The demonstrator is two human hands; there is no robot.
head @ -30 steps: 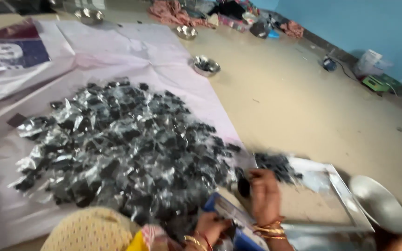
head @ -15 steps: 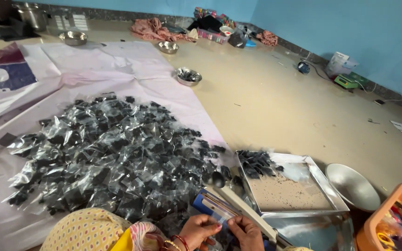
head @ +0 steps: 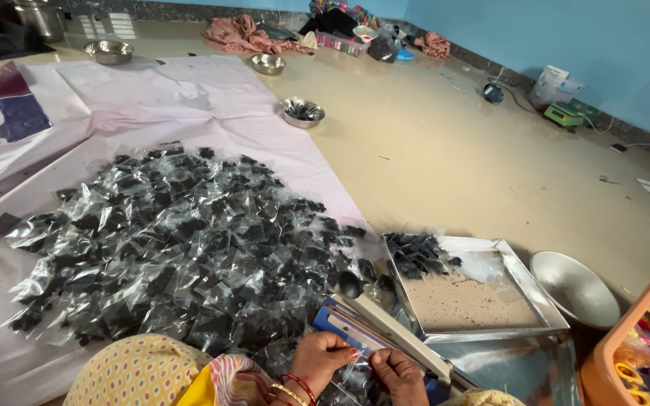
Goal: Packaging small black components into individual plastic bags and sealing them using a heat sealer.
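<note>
Glossy clear plastic packets (head: 182, 248), a shiny metal tray (head: 483, 301), matt cloth sheet (head: 212, 113).

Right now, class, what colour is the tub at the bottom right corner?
Orange: the tub shows best, and only, in the head view, beside a metal bowl.

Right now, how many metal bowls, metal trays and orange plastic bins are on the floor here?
Round steel bowls: 4, at the far left, far middle, by the pink sheet's edge, and beside the tray.
Square metal tray holding dark specks: 1.
Orange plastic bin of coloured items: 1.
Total: 6.
</note>
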